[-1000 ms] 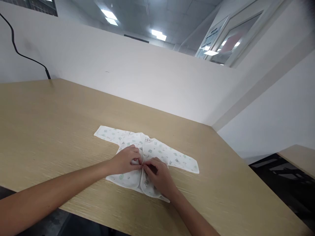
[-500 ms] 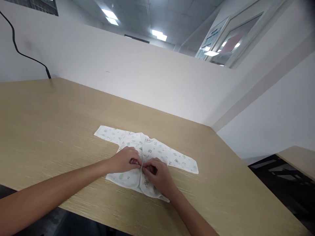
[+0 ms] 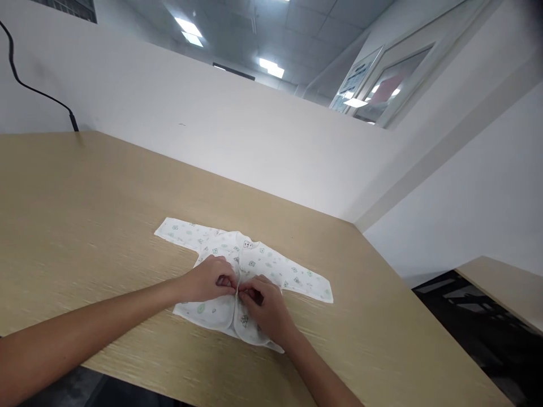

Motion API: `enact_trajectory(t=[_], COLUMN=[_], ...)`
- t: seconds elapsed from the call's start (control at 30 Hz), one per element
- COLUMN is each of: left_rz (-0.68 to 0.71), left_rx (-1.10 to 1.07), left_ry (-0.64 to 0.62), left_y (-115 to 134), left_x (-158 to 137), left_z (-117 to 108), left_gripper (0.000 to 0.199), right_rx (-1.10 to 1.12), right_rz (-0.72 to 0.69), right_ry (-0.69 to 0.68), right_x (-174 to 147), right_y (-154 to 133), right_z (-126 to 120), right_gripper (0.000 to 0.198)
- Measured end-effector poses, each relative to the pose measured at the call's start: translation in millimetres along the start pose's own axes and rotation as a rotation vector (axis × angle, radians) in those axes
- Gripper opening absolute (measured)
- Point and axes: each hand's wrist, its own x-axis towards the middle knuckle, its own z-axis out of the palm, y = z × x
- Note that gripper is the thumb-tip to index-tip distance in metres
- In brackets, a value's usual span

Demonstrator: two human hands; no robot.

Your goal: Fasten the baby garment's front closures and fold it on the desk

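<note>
A small white baby shirt (image 3: 263, 257) with a green and grey print lies spread on the table, its two sleeves stretched out to either side. My left hand (image 3: 212, 278) pinches the edge of the left front panel at the middle of the chest opening. Facing it, my right hand (image 3: 265, 302) pinches the edge of the right front panel, fingertips almost touching those of my left. Any fastener between the fingertips is too small or hidden to make out. Below my hands the front edges part slightly at the hem.
The light wooden table (image 3: 106, 192) runs back to a white partition (image 3: 237, 147). A black cable (image 3: 46, 96) hangs down at the left back corner. To the right are another wooden surface (image 3: 500, 282) and a dark glossy panel (image 3: 470, 305).
The whole view has shifted slightly, so the shirt and hands appear a little further left. Both hands keep the same pinch on the front edges.
</note>
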Motion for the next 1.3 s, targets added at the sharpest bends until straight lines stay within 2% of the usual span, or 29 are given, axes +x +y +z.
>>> enact_trajectory(t=[0.23,0.93,1.3], left_rz=[-0.008,-0.041,0.06], left_rx=[0.016,0.025,0.055], left_ry=[-0.002,-0.055,-0.03], left_y=[1.2,6.2,3.5], left_x=[0.0,-0.6,-0.4], left_z=[-0.6,-2.8,-1.7], left_gripper=[0.003,0.006,0.006], right_rx=[-0.002,-0.007,-0.017], right_rz=[0.002,-0.031,-0.062], right_ry=[0.019,-0.051,-0.023], right_x=[0.2,-0.5,-1.8], right_y=[-1.3,2.6,2.0], right_z=[1.2,2.8,3.9], right_gripper=[0.009,0.006,0.011])
